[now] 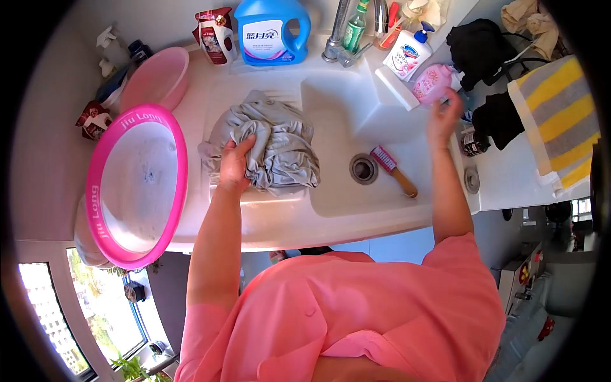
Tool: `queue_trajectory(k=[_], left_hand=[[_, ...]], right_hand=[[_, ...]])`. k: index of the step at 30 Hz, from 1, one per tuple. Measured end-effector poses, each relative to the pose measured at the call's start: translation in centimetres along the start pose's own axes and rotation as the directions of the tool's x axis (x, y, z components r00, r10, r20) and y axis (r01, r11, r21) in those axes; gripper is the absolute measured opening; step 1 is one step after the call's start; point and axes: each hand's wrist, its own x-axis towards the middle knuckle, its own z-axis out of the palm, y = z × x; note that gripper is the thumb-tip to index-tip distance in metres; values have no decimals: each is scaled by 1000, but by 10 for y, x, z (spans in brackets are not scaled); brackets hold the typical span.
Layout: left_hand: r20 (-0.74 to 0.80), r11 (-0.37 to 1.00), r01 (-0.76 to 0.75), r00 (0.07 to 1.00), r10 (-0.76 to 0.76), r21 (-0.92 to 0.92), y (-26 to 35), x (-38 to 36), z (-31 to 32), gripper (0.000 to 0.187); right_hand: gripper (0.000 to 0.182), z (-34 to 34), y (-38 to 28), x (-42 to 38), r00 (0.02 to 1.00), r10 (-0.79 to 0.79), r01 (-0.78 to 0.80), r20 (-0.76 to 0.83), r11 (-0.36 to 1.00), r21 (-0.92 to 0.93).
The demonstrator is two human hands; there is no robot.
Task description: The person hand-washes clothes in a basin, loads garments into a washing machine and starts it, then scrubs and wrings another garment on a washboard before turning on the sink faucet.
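A crumpled grey cloth [283,149] lies in a heap on the ribbed washboard at the left of the white sink [334,204]. My left hand [237,159] grips the cloth's left side, thumb over a fold. My right hand [447,118] is raised at the right edge of the basin, fingers apart and holding nothing, just below a pink bottle [433,83]. Between the hands, a scrub brush [394,170] with a wooden handle rests in the basin beside the drain [363,169].
A pink-rimmed basin [180,172] and a pink tub [172,79] stand at the left. Behind are a blue detergent jug [272,32], the faucet [336,32] and a white pump bottle [407,54]. A striped towel [557,121] and black cloths [480,51] lie right.
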Motion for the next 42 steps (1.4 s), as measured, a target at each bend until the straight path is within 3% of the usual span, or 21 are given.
queue_trajectory(k=[1, 2, 4, 7, 9, 10, 12, 22, 27, 28, 29, 30, 31, 33, 34, 36, 39, 40, 42], left_hand=[[-4, 1000, -14, 1000, 14, 9, 0, 0, 1, 25], [-3, 1000, -16, 1000, 16, 9, 0, 1, 1, 25], [25, 999, -15, 1000, 14, 43, 0, 2, 2, 24], [-10, 999, -2, 1000, 2, 48, -2, 6, 0, 23], [-8, 999, -11, 1000, 12, 48, -3, 7, 0, 23], [-7, 999, -12, 1000, 12, 46, -2, 7, 0, 22], [-11, 999, -19, 1000, 20, 45, -2, 7, 0, 22], [-2, 999, -6, 1000, 6, 36, 1, 4, 4, 23], [3, 1000, -8, 1000, 8, 30, -1, 5, 3, 23], [35, 1000, -16, 999, 15, 27, 0, 4, 3, 24], [63, 999, -24, 998, 23, 22, 0, 3, 2, 24], [48, 999, -27, 999, 26, 21, -1, 3, 1, 24], [40, 999, -29, 999, 28, 20, -3, 5, 0, 24], [19, 999, -29, 999, 29, 17, -4, 8, -2, 24], [32, 999, -29, 999, 29, 19, -4, 8, -2, 24], [51, 999, -22, 999, 21, 30, -4, 9, -2, 23], [30, 999, -7, 1000, 5, 49, -4, 10, -2, 23], [40, 999, -9, 999, 8, 43, -4, 11, -1, 22], [34, 998, -12, 999, 9, 63, -3, 11, 0, 22]], right_hand=[[34, 9, -20, -2, 984, -147, 144, 100, 989, 34], [35, 20, -42, -3, 962, -183, 148, 204, 973, 178], [38, 46, -75, 6, 902, -212, 154, 377, 972, 178], [42, 121, -58, 24, 885, -192, 141, 425, 979, 148], [45, 158, -46, 43, 853, -54, 114, 520, 990, -86], [45, 164, -47, 51, 856, -54, 111, 514, 991, -80], [45, 169, -50, 61, 722, 171, -91, 671, 984, -153], [42, 155, -51, 48, 735, 189, -80, 652, 978, -194], [38, 172, -21, 44, 758, 91, -15, 646, 992, -122], [36, 165, -25, 50, 788, 153, -169, 597, 985, -29], [36, 154, -36, 63, 802, 221, -313, 555, 947, 75], [37, 133, -60, 75, 765, 345, -572, 544, 752, 327], [38, 107, -87, 88, 688, 449, -725, 570, 434, 535], [35, 71, -115, 105, 715, 217, -687, 664, 391, 612], [35, 65, -124, 106, 708, 218, -694, 672, 386, 607], [33, 62, -141, 104, 726, 111, -591, 678, 604, 534], [30, 70, -152, 103, 730, 103, -560, 675, 656, 506], [27, 77, -159, 100, 714, 103, -613, 693, 570, 547], [25, 90, -178, 98, 714, 106, -601, 692, 598, 530]])
